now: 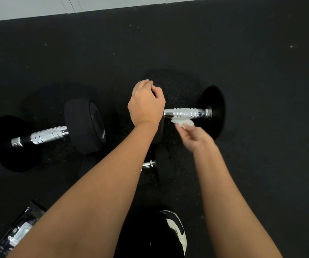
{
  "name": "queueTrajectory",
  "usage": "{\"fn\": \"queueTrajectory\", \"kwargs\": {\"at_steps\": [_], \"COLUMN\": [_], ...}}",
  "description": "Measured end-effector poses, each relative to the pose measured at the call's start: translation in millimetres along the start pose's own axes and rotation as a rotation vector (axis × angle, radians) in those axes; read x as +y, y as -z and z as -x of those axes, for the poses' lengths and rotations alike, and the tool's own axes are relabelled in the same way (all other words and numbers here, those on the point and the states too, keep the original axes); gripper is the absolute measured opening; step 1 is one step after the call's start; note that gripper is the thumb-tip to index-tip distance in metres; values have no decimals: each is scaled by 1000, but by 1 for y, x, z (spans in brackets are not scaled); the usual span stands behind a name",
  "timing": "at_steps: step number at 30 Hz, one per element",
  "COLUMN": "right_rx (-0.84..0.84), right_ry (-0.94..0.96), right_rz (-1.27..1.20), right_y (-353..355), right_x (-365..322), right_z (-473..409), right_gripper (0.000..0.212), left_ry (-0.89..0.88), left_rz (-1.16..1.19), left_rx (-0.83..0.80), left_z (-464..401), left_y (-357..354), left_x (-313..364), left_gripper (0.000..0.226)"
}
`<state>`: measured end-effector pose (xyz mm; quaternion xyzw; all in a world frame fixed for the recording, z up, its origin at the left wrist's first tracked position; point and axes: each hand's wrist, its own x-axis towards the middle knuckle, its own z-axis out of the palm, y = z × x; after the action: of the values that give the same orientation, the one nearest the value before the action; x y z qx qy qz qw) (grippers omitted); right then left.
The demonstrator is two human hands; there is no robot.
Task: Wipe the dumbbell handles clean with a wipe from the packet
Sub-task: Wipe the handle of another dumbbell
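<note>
Wipe at the right dumbbell's handle, near weight hidden.
I see my right hand (196, 136) pinching the wipe (182, 122) under the handle (186, 113); my left hand (146, 103), curled, hides that dumbbell's near weight; open floor (261, 71) beyond.

r hand (196, 136) holds wipe (182, 122) under dumbbell handle (186, 113), l hand (146, 103) steadying.

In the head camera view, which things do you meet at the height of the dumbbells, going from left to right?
Black dumbbell with chrome handle → left hand → crumpled white wipe pinched by the right hand → far black weight head.
</note>
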<state>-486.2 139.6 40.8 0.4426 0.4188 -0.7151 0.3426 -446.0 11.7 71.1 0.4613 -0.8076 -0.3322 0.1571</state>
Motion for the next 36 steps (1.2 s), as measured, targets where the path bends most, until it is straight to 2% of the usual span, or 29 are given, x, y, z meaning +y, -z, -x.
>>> {"fn": "queueTrajectory", "kwargs": {"at_steps": [4, 7, 10, 15, 20, 25, 31, 36], "right_rx": [48, -3, -17, 30, -14, 59, -28, 60], "right_ry": [47, -33, -63, 5, -70, -27, -107, -52], "right_rz": [-50, 46, 117, -77, 151, 6, 183, 142], "right_y": [-15, -20, -12, -15, -24, -16, -30, -20], "right_x": [7, 20, 0, 7, 13, 1, 3, -9], "right_z": [-3, 4, 0, -5, 2, -6, 13, 0], "right_gripper": [38, 38, 38, 39, 39, 39, 36, 39], "left_ry": [-2, 0, -8, -9, -8, -8, -2, -8], "left_rz": [-4, -3, -10, -13, -11, -18, -15, -10], "left_rx": [-1, 1, 1, 3, 3, 6, -1, 2], "left_z": [0, -1, 1, 0, -1, 0, -2, 0], "left_y": [0, 0, 0, 0, 1, 0, 1, 0], "left_x": [0, 1, 0, -1, 0, -1, 1, 0], "left_gripper": [33, 32, 32, 33, 32, 33, 33, 33]}}
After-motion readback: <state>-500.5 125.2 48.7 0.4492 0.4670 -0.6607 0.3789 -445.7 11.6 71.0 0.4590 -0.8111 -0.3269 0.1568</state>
